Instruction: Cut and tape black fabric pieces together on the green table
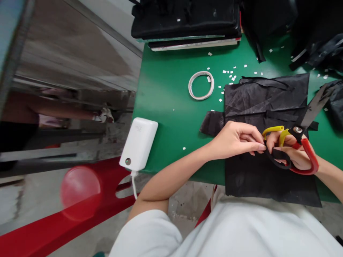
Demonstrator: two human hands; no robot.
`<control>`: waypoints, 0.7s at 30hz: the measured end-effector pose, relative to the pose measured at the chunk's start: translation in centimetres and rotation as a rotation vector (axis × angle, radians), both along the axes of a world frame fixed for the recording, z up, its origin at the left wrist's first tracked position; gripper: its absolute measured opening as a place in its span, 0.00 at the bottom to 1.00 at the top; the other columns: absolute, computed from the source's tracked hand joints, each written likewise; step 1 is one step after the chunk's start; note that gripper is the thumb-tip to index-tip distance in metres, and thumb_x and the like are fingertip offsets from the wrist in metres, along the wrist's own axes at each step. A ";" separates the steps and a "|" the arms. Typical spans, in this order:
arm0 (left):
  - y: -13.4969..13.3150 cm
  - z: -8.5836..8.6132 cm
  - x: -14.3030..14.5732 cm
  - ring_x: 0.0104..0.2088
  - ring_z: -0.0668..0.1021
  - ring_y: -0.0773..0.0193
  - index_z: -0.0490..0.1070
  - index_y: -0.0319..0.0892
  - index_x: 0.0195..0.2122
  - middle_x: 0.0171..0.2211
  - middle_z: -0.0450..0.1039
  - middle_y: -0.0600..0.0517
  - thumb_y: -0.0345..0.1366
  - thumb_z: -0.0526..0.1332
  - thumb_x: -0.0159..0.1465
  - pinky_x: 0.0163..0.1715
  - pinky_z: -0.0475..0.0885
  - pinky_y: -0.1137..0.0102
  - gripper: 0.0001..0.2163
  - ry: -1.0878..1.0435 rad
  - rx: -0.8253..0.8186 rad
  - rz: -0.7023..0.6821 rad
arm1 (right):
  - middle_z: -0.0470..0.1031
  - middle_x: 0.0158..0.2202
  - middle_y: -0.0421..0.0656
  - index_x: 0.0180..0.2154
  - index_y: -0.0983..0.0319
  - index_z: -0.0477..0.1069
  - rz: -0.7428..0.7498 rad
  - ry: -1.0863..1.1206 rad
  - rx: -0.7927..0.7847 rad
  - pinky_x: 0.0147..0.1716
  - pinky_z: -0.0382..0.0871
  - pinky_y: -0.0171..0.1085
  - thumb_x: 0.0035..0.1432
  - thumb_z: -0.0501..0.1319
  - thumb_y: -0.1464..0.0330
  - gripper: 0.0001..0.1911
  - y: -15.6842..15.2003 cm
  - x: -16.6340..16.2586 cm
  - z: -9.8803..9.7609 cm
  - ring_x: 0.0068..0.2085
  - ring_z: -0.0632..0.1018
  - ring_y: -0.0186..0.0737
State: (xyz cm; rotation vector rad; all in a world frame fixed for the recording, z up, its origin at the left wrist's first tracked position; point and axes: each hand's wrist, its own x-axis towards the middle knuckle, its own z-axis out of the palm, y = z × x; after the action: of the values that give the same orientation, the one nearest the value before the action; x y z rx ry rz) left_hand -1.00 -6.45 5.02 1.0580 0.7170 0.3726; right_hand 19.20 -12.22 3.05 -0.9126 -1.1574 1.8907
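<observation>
My left hand (238,139) is closed in a pinch on a small black strip (278,154) over a sheet of black fabric (268,103) on the green table (171,92). My right hand (294,157) is wrapped through the red and yellow handles of a pair of scissors (300,142). The dark blades point up and to the right across the fabric. My right fingertips meet my left ones at the strip.
A roll of white tape (201,85) lies on the table beyond my left hand, among several small white scraps (230,75). A white power bank (138,144) with a cable sits at the table's left edge. Stacked black material (187,18) fills the far side.
</observation>
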 end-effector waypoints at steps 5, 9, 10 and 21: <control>0.0 -0.3 0.0 0.28 0.80 0.70 0.74 0.35 0.28 0.28 0.77 0.50 0.44 0.76 0.50 0.29 0.77 0.76 0.18 -0.018 -0.135 -0.060 | 0.65 0.27 0.39 0.35 0.61 0.74 0.091 -0.072 0.104 0.22 0.57 0.33 0.64 0.58 0.63 0.10 0.0 0.4 -0.6 0.24 0.64 0.33; 0.1 -0.7 -0.1 0.29 0.79 0.70 0.74 0.35 0.29 0.27 0.76 0.51 0.40 0.75 0.52 0.31 0.76 0.75 0.15 -0.036 -0.104 -0.080 | 0.63 0.25 0.39 0.36 0.60 0.75 0.121 -0.104 0.109 0.21 0.55 0.35 0.65 0.58 0.61 0.11 0.0 0.6 -0.8 0.23 0.61 0.34; 0.1 -0.7 0.0 0.29 0.79 0.70 0.74 0.35 0.29 0.27 0.75 0.51 0.39 0.75 0.52 0.32 0.75 0.75 0.14 -0.031 -0.082 -0.082 | 0.61 0.24 0.38 0.36 0.59 0.75 0.122 -0.108 0.105 0.21 0.54 0.35 0.65 0.58 0.62 0.11 -0.1 0.6 -0.8 0.22 0.60 0.34; 1.3 -0.4 -0.2 0.22 0.74 0.74 0.73 0.36 0.24 0.24 0.74 0.55 0.41 0.78 0.44 0.24 0.71 0.78 0.18 -0.034 0.016 0.299 | 0.61 0.22 0.35 0.43 0.60 0.77 -0.096 -0.060 -0.012 0.20 0.57 0.33 0.64 0.61 0.60 0.12 -0.4 0.4 -0.9 0.21 0.61 0.31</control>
State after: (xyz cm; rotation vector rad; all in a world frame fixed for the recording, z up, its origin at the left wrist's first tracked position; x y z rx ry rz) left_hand -1.17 -5.16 4.64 0.9575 0.8453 0.6529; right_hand 19.58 -12.63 2.13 -1.0198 -1.1180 1.8061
